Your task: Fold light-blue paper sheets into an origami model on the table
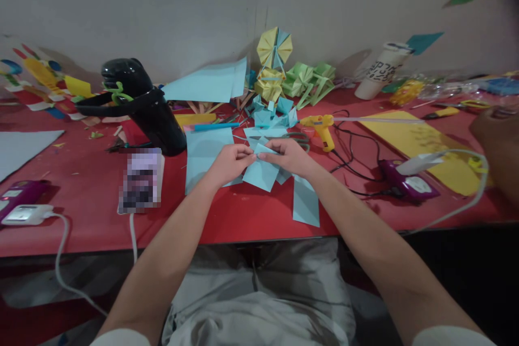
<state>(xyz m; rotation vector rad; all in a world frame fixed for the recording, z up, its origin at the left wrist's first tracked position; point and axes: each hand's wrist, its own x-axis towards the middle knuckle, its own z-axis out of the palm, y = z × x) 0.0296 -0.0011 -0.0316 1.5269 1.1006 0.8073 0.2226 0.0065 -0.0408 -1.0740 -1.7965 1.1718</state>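
Between my two hands is a small light-blue paper piece [263,173], pinched near its upper edge. My left hand [234,162] has thumb and fingertips pressed together at the paper's left corner. On the other side, my right hand [290,155] pinches the same piece, its fingers curled over the top. Other blue paper pieces lie underneath and around, including a larger blue sheet [203,154] to the left and a rectangular blue strip [306,203] nearer the table edge. Grey-handled scissors [300,139] lie just behind my right hand, partly hidden.
A yellow hot glue gun [323,128] with a black cord lies right of the hands. Behind stand folded paper shapes [274,48]. A black tumbler [158,119] and a phone [141,181] are at left; a purple power socket [407,181] and another person's arm [497,146] at right.
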